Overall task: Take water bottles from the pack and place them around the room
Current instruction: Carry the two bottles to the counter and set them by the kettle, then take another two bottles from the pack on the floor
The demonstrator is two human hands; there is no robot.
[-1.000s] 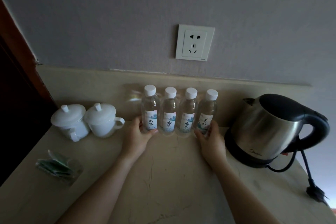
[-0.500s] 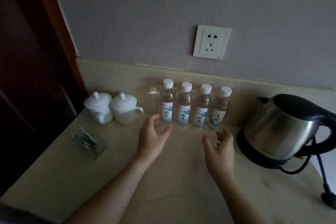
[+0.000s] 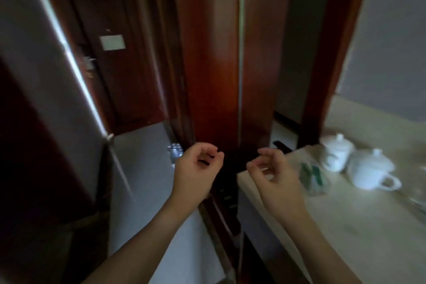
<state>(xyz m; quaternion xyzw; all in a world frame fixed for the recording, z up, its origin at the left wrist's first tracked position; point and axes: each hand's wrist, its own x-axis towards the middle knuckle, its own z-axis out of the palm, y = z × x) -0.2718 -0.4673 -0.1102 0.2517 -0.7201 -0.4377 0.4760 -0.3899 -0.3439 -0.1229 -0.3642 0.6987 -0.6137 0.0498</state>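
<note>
Both hands were empty at the time of inspection. The left hand (image 3: 196, 168) was raised with fingers loosely curled around nothing; the right hand (image 3: 274, 173) was likewise raised, fingers relaxed and half-bent, holding nothing. Neither touched any surface.

The pack of water bottles (image 3: 175, 152) appeared on the floor beside the dark wooden door frame (image 3: 207, 64), just beyond the left hand. It was small and blurred; several pale caps showed, but their number could not be counted.

In the inspector's judgement, the step in hand was a return to the pack for more bottles. The next move would call for stepping towards the pack, lowering a hand to it and closing round one bottle below the cap.

Items counted: two hands; two white lidded cups (image 3: 336, 154) standing side by side on the pale counter (image 3: 345, 226) to the right; one clear packet with green contents (image 3: 311, 174) lying near the counter's corner, close to the cups; one pack of bottles. No placed bottles were in view.
</note>
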